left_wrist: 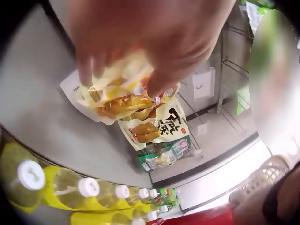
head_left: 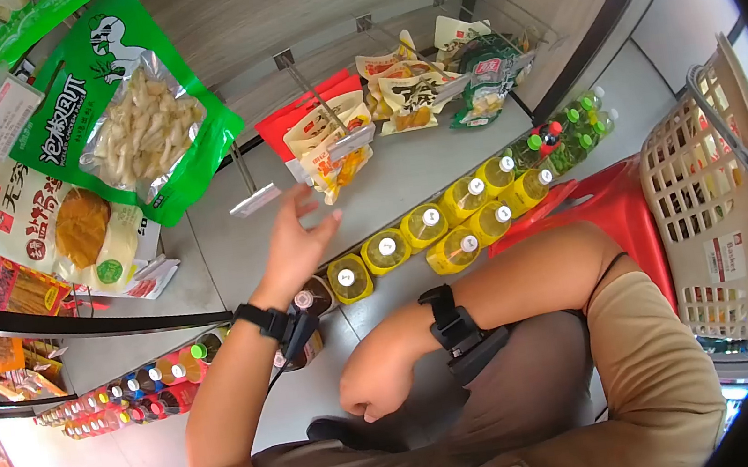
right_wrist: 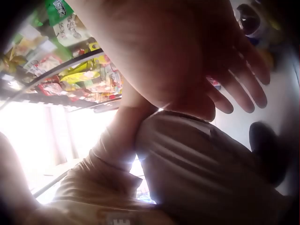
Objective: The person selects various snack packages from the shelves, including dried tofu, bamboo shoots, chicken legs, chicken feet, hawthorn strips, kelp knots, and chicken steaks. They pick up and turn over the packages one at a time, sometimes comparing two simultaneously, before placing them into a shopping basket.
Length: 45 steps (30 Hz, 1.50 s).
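My left hand (head_left: pixel 295 244) reaches up toward a hanging cream-coloured snack packet (head_left: pixel 330 149), its thumb and fingers spread apart near the packet's lower edge. From the left wrist, the hand (left_wrist: pixel 150 42) overlaps the top of that packet (left_wrist: pixel 124 105), which has a yellow-orange food picture. Behind it hang another cream packet (head_left: pixel 413 101) and a green packet (head_left: pixel 482 82). My right hand (head_left: pixel 378 375) hangs low in front of the body, over the lap. In the right wrist view its fingers (right_wrist: pixel 236 91) are loosely extended and hold nothing.
Yellow drink bottles (head_left: pixel 386 249) line the floor below the hooks, with dark and red-labelled bottles (head_left: pixel 166 372) further left. A large green snack bag (head_left: pixel 126 105) hangs at upper left. On the right stand a red stool (head_left: pixel 618 220) and a beige shopping basket (head_left: pixel 704 190).
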Motion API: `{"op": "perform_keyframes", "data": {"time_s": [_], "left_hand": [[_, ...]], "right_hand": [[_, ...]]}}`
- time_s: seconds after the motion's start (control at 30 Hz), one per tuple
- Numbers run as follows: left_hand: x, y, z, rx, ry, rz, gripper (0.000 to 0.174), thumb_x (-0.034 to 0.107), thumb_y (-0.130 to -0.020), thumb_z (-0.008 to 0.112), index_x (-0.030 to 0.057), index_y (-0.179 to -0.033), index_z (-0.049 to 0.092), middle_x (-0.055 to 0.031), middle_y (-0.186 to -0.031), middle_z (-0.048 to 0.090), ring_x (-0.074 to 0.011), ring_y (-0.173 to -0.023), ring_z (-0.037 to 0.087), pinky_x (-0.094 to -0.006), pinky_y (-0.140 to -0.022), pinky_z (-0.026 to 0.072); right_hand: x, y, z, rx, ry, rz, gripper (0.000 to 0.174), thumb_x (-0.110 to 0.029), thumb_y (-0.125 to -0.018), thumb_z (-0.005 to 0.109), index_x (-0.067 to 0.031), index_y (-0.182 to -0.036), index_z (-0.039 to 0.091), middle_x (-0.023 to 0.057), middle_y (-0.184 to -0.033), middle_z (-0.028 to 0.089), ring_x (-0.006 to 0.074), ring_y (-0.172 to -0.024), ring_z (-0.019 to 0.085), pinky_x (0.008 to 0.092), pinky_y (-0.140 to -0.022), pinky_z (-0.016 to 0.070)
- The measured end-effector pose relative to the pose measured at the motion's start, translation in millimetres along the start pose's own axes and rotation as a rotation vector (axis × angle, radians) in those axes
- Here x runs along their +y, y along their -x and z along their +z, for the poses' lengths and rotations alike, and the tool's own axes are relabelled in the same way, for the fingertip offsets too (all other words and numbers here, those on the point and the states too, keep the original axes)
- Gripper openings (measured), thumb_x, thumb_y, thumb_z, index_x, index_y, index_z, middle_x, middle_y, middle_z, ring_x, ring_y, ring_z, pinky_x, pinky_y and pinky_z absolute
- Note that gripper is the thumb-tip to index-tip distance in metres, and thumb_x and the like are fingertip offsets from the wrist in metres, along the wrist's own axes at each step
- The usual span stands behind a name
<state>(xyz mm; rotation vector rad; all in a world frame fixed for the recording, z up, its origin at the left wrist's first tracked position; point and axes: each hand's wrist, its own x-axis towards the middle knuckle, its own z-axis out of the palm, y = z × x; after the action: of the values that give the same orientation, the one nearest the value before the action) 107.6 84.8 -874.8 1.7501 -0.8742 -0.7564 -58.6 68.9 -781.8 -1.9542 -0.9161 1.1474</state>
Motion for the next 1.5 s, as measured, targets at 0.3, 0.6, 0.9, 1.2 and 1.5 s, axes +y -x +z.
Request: {"op": "perform_keyframes", "data": {"time_s": [0.3,0.6,0.9,1.2,1.5], "left_hand": [[17,-51,18,0.190,0.033,-0.018,0.096,0.033,-0.088,0.086,-0.0035,-0.159,0.033,-0.0243,-0.154,0.050,-0.0333,-0.143,0.051,-0.0420,-0.113,0.0465],[11,-61,24,0.125,0.265,-0.009,0.069,0.019,-0.089,0.086,-0.0023,-0.144,0.050,-0.0184,-0.140,0.060,-0.0253,-0.126,0.063,-0.0374,-0.106,0.0525],[11,-53,36,0.061,0.257,0.053,0.060,0.018,-0.094,0.082,-0.0029,-0.143,0.053,-0.0148,-0.130,0.069,-0.0209,-0.118,0.067,-0.0355,-0.103,0.0538],[14,-23,38,-0.017,0.395,0.052,0.036,0.017,-0.107,0.067,-0.0021,-0.137,0.061,-0.0081,-0.130,0.072,-0.0134,-0.118,0.065,-0.0325,-0.106,0.0492],[62,37,33,-0.173,-0.099,0.298,0.033,0.024,-0.101,0.069,0.0019,-0.124,0.064,-0.0251,-0.102,0.074,-0.0398,-0.093,0.073,-0.0458,-0.083,0.0571]], "right_hand": [[6,19,-2,0.198,-0.065,0.019,0.032,-0.027,-0.103,0.059,-0.0010,-0.119,0.067,0.0192,-0.107,0.073,0.0383,-0.102,0.069,0.0509,-0.088,0.0530],[10,19,1,0.118,-0.067,0.061,0.031,-0.027,-0.103,0.059,-0.0021,-0.121,0.067,0.0176,-0.109,0.073,0.0365,-0.106,0.069,0.0493,-0.091,0.0532],[10,21,0,0.144,-0.102,0.078,0.032,-0.027,-0.104,0.058,-0.0035,-0.123,0.067,0.0167,-0.116,0.072,0.0356,-0.112,0.068,0.0487,-0.094,0.0529],[12,18,2,0.159,-0.087,0.035,0.031,-0.026,-0.103,0.059,-0.0032,-0.123,0.067,0.0174,-0.113,0.073,0.0362,-0.109,0.069,0.0488,-0.093,0.0532],[-4,32,-5,0.088,0.052,-0.020,0.035,-0.029,-0.103,0.061,-0.0028,-0.126,0.064,0.0172,-0.120,0.070,0.0364,-0.111,0.069,0.0495,-0.091,0.0536]]}}
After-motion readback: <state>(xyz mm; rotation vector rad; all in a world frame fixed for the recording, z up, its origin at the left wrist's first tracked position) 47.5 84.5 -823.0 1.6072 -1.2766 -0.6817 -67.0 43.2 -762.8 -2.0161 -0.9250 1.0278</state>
